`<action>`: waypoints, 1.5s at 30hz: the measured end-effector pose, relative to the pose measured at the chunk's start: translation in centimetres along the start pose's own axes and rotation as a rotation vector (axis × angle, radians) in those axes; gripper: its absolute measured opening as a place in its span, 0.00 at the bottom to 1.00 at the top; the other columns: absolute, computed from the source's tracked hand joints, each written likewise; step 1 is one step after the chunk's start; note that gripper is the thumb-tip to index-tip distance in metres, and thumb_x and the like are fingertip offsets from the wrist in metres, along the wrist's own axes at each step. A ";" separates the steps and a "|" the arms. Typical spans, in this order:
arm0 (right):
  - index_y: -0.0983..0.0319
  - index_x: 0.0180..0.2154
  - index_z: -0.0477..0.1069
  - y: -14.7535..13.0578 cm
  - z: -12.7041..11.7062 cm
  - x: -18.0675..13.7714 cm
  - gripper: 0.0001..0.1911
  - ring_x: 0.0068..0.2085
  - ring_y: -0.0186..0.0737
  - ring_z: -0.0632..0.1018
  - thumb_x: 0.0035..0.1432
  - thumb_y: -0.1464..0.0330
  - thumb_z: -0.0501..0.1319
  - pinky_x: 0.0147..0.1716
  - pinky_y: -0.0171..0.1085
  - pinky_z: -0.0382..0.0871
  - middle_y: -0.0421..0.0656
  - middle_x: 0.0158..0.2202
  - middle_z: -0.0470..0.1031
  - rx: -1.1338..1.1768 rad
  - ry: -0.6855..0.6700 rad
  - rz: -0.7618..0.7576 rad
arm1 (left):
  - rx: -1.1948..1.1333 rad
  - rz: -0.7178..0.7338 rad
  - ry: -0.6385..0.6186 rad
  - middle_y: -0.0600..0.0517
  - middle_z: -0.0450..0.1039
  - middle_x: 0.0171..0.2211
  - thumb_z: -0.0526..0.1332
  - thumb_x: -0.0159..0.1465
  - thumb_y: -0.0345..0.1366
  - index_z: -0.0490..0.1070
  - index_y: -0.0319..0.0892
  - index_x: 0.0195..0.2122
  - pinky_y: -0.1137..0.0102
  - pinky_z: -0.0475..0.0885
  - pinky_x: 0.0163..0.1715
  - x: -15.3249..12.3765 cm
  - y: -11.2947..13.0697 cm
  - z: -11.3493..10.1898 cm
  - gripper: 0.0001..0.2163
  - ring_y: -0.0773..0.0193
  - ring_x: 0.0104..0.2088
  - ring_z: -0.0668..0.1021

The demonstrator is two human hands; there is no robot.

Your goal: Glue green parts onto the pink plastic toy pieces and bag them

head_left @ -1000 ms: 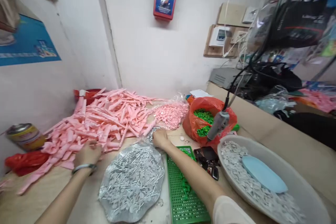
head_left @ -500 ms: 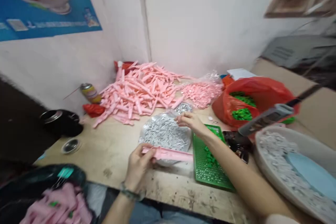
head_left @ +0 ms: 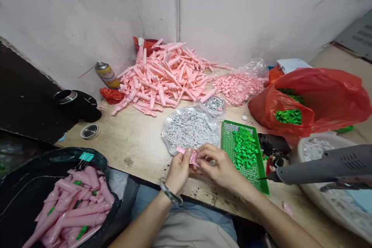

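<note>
My left hand [head_left: 178, 170] and my right hand [head_left: 218, 166] meet at the table's near edge, both closed on one pink plastic piece [head_left: 188, 155] held between them. Just behind them lies a clear bag of grey pins [head_left: 190, 128]. To the right of it sits a green perforated tray [head_left: 253, 164] with small green parts [head_left: 245, 146] on it. A big pile of pink plastic pieces [head_left: 162, 77] covers the far side of the table.
A black bag [head_left: 29, 186] at lower left holds pink pieces with green parts. A red bag of green parts [head_left: 314, 100], a grey power tool [head_left: 319, 168] and a basin of white parts [head_left: 334, 201] crowd the right. A spray can [head_left: 106, 74] stands by the wall.
My left hand took a pink piece from the pile and brought it to the near edge. My right hand left the pin bag and joined it. The view tilted down.
</note>
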State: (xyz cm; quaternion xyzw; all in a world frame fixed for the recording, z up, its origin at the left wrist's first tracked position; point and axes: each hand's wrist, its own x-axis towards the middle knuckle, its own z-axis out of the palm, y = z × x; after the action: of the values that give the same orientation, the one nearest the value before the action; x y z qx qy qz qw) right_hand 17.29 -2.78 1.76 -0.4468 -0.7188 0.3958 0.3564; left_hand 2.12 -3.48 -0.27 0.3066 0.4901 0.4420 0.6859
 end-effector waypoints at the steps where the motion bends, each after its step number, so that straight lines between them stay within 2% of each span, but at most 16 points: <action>1: 0.60 0.34 0.76 -0.1 0.1 -0.1 0.09 0.38 0.36 0.75 0.59 0.78 0.60 0.40 0.35 0.68 0.41 0.37 0.74 -0.024 0.005 -0.002 | 0.011 0.010 -0.002 0.54 0.70 0.21 0.62 0.60 0.54 0.74 0.35 0.39 0.72 0.73 0.23 0.1 -0.1 -0.1 0.22 0.67 0.22 0.72; 8: 0.61 0.34 0.73 -0.7 0.4 -0.3 0.07 0.37 0.36 0.75 0.61 0.76 0.58 0.38 0.35 0.69 0.42 0.36 0.73 -0.063 0.022 -0.056 | 0.070 0.051 -0.009 0.52 0.72 0.23 0.59 0.63 0.54 0.75 0.36 0.40 0.71 0.71 0.24 0.2 -0.4 -0.7 0.22 0.65 0.22 0.73; 11: 0.61 0.35 0.73 -0.6 0.6 -0.6 0.07 0.37 0.37 0.75 0.62 0.76 0.57 0.37 0.36 0.70 0.44 0.38 0.73 -0.179 0.058 -0.113 | 0.102 0.083 0.000 0.52 0.72 0.23 0.59 0.63 0.54 0.76 0.36 0.38 0.70 0.71 0.26 0.2 -0.4 -0.7 0.22 0.64 0.23 0.73; 16: 0.61 0.37 0.75 -1.1 1.4 -0.7 0.08 0.41 0.44 0.74 0.61 0.75 0.58 0.38 0.40 0.69 0.48 0.41 0.72 -0.418 0.054 -0.186 | 0.148 0.067 0.096 0.50 0.73 0.21 0.63 0.59 0.55 0.77 0.35 0.33 0.71 0.70 0.25 -0.2 -0.7 -1.0 0.23 0.63 0.23 0.74; 18: 0.60 0.36 0.76 -1.4 1.7 -0.3 0.09 0.40 0.43 0.73 0.61 0.75 0.58 0.37 0.39 0.69 0.47 0.40 0.72 -0.440 0.016 -0.196 | 0.121 0.056 0.143 0.50 0.73 0.21 0.62 0.59 0.56 0.77 0.35 0.34 0.71 0.70 0.24 -0.5 -0.8 -1.2 0.23 0.63 0.22 0.73; 22: 0.61 0.35 0.76 -1.7 2.3 0.9 0.10 0.38 0.43 0.71 0.62 0.74 0.57 0.35 0.39 0.68 0.47 0.38 0.72 -0.466 -0.022 -0.295 | 0.095 0.138 0.262 0.51 0.73 0.22 0.65 0.57 0.55 0.76 0.37 0.33 0.73 0.69 0.24 -1.1 -0.4 -1.8 0.22 0.64 0.24 0.74; 25: 0.62 0.33 0.76 -2.1 2.9 1.3 0.11 0.37 0.41 0.71 0.63 0.74 0.56 0.34 0.38 0.67 0.47 0.37 0.72 -0.464 -0.031 -0.337 | -0.029 0.052 0.240 0.54 0.69 0.18 0.67 0.54 0.56 0.73 0.38 0.27 0.74 0.67 0.20 -1.3 0.2 -2.1 0.22 0.67 0.19 0.70; 27: 0.62 0.33 0.76 -2.4 3.2 1.3 0.11 0.37 0.41 0.71 0.64 0.73 0.56 0.34 0.38 0.67 0.48 0.37 0.72 -0.460 -0.046 -0.341 | -0.017 0.054 0.263 0.54 0.67 0.17 0.67 0.54 0.56 0.71 0.38 0.24 0.74 0.66 0.19 -1.5 0.5 -2.3 0.22 0.68 0.18 0.69; 30: 0.61 0.34 0.77 -2.5 3.1 1.7 0.10 0.39 0.41 0.73 0.64 0.72 0.57 0.38 0.38 0.68 0.47 0.39 0.73 -0.377 -0.097 -0.307 | 0.082 0.133 0.306 0.54 0.68 0.17 0.66 0.55 0.56 0.72 0.38 0.25 0.75 0.67 0.20 -1.7 0.7 -2.8 0.22 0.68 0.19 0.71; 33: 0.60 0.36 0.77 -1.2 2.4 3.5 0.08 0.40 0.39 0.74 0.65 0.67 0.59 0.40 0.38 0.68 0.44 0.39 0.75 -0.243 -0.115 -0.141 | -0.037 0.074 0.259 0.55 0.68 0.17 0.66 0.55 0.56 0.74 0.36 0.31 0.74 0.69 0.19 -1.7 1.0 -3.2 0.23 0.67 0.18 0.71; 36: 0.62 0.36 0.76 1.5 1.8 6.3 0.10 0.42 0.43 0.74 0.63 0.62 0.61 0.42 0.40 0.67 0.46 0.38 0.74 -0.443 0.064 0.117 | -0.152 0.001 0.267 0.53 0.71 0.20 0.68 0.51 0.56 0.74 0.35 0.38 0.74 0.71 0.19 -1.5 1.4 -3.2 0.27 0.68 0.18 0.72; 38: 0.63 0.34 0.76 3.2 1.9 8.0 0.10 0.45 0.47 0.72 0.61 0.62 0.63 0.43 0.42 0.66 0.49 0.39 0.74 -0.608 0.141 0.196 | -0.168 -0.040 0.240 0.53 0.72 0.22 0.70 0.50 0.55 0.73 0.34 0.40 0.73 0.72 0.20 -1.3 1.6 -3.1 0.28 0.68 0.19 0.73; 41: 0.62 0.32 0.77 4.5 2.2 9.0 0.06 0.46 0.48 0.73 0.59 0.67 0.63 0.42 0.41 0.66 0.49 0.39 0.74 -0.630 0.135 0.186 | -0.170 -0.079 0.184 0.54 0.71 0.22 0.73 0.48 0.50 0.73 0.34 0.40 0.74 0.73 0.20 -1.2 1.6 -3.0 0.26 0.69 0.19 0.72; 45: 0.61 0.33 0.75 3.4 2.0 7.6 0.05 0.41 0.40 0.76 0.59 0.72 0.60 0.42 0.37 0.68 0.43 0.38 0.76 -0.530 0.109 0.089 | -0.212 -0.060 0.259 0.50 0.75 0.27 0.71 0.52 0.49 0.72 0.35 0.41 0.74 0.73 0.21 -0.8 1.4 -3.1 0.24 0.70 0.20 0.74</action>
State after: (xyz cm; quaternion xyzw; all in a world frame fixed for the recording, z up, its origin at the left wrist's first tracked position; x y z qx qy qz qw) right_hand 14.14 4.72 -0.86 -0.5763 -0.7567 0.1848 0.2473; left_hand -1.38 -3.63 0.21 0.1582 0.5341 0.5065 0.6582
